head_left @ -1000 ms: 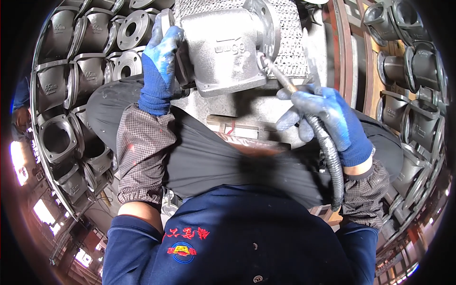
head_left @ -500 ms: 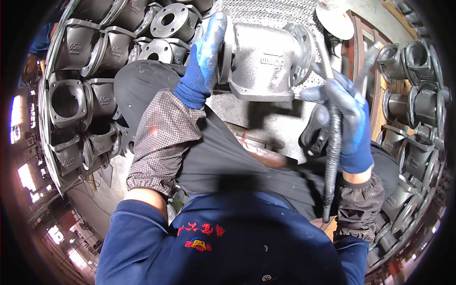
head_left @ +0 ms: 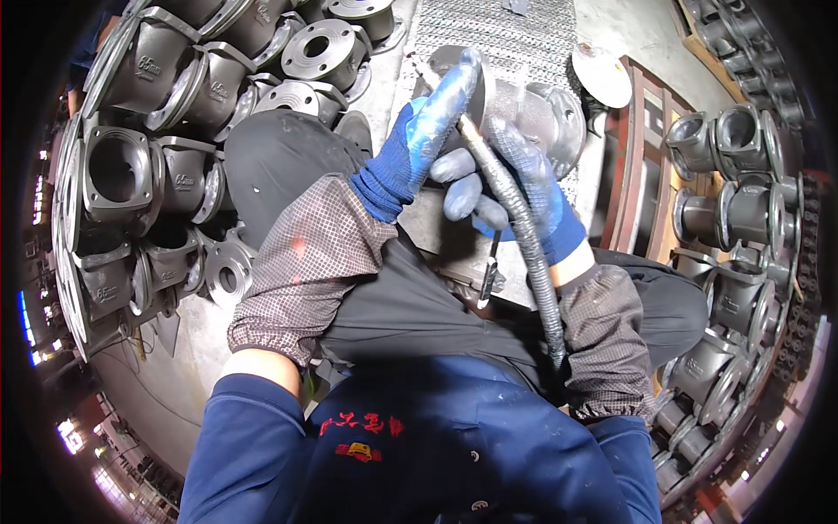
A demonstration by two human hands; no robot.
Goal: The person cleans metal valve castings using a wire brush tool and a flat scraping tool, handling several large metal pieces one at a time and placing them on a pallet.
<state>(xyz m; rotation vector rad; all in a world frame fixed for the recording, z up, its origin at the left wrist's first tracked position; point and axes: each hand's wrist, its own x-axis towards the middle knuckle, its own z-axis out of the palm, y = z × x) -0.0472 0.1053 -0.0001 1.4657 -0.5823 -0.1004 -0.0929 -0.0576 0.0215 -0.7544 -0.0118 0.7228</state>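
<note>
A grey cast-metal valve body point(head_left: 537, 118) with round flanges lies in front of me, partly covered by my hands. My left hand point(head_left: 428, 127), in a blue coated glove, grips its near-left flange. My right hand point(head_left: 524, 175), gloved alike, is closed around a grey ribbed hose point(head_left: 528, 253) with a slender metal front end. That end crosses over the flange beside my left thumb, its tip pointing up and left. From under the right hand a thin dark rod point(head_left: 491, 271) with a pale tip hangs down; what holds it is hidden.
Many similar castings point(head_left: 122, 175) are stacked at my left, and more castings point(head_left: 742, 210) stand at my right. A patterned metal-grey mat point(head_left: 489, 26) lies ahead. A white round disc point(head_left: 602, 77) is next to a reddish-brown frame point(head_left: 624, 166). My knees flank the work.
The valve body has turned and dropped lower. My right hand has moved left with the hose, bringing its metal end across the flange. My left hand has shifted slightly right.
</note>
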